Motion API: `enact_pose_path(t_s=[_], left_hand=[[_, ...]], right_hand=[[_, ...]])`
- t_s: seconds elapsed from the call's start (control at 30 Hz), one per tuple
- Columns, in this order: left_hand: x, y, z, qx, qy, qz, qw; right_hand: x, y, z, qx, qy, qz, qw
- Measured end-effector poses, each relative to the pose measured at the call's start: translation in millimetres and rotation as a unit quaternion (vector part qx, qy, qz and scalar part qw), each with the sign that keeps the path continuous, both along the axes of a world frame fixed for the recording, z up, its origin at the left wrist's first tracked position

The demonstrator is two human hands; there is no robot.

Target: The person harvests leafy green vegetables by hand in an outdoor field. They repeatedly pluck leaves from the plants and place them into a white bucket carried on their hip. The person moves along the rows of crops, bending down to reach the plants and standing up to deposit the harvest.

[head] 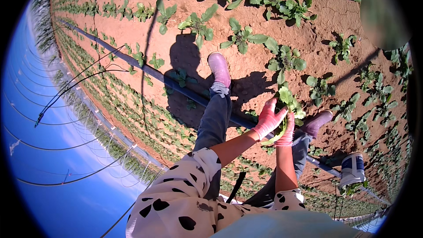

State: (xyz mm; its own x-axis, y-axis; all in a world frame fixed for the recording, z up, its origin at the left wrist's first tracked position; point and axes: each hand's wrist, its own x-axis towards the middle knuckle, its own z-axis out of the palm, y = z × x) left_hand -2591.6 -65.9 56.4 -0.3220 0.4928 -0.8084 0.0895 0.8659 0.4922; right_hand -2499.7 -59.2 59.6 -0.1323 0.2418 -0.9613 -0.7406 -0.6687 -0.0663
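My left hand (pixel 269 119), in a pink glove, has its fingers closed around the side of a leafy green plant (pixel 287 97). Pressed close beside it, my right hand (pixel 287 131), gloved in pink too, grips the same plant from below. Light green leaves stick out above both hands, and one long leaf hangs down between my wrists. The plant's lower stem and any root are hidden by the fingers. Both hands are above the soil, between my two pink boots.
A dark irrigation pipe (pixel 185 89) runs diagonally across the ground under my legs. Rows of leafy plants (pixel 243 36) grow in reddish soil around my boots (pixel 219 69). A white and blue bucket (pixel 352 168) with greens at its mouth stands at the right. Metal hoops (pixel 66 121) arch at the left.
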Motion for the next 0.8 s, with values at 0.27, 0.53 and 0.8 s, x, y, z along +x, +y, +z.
enact_pose_path(t_s=[0.27,0.53,0.8], left_hand=[[-2.5,7.6,6.5,-0.013,-0.027,-0.008,1.0],[-3.2,7.4,6.2,-0.012,-0.02,-0.004,1.0],[-3.4,6.0,4.6,-0.005,-0.024,0.002,1.0]], right_hand=[[1.7,-1.3,-3.4,0.002,0.036,-0.017,0.999],[-9.9,12.4,13.9,0.008,0.013,0.008,1.0],[-5.1,8.1,6.2,0.014,0.021,0.015,1.0]])
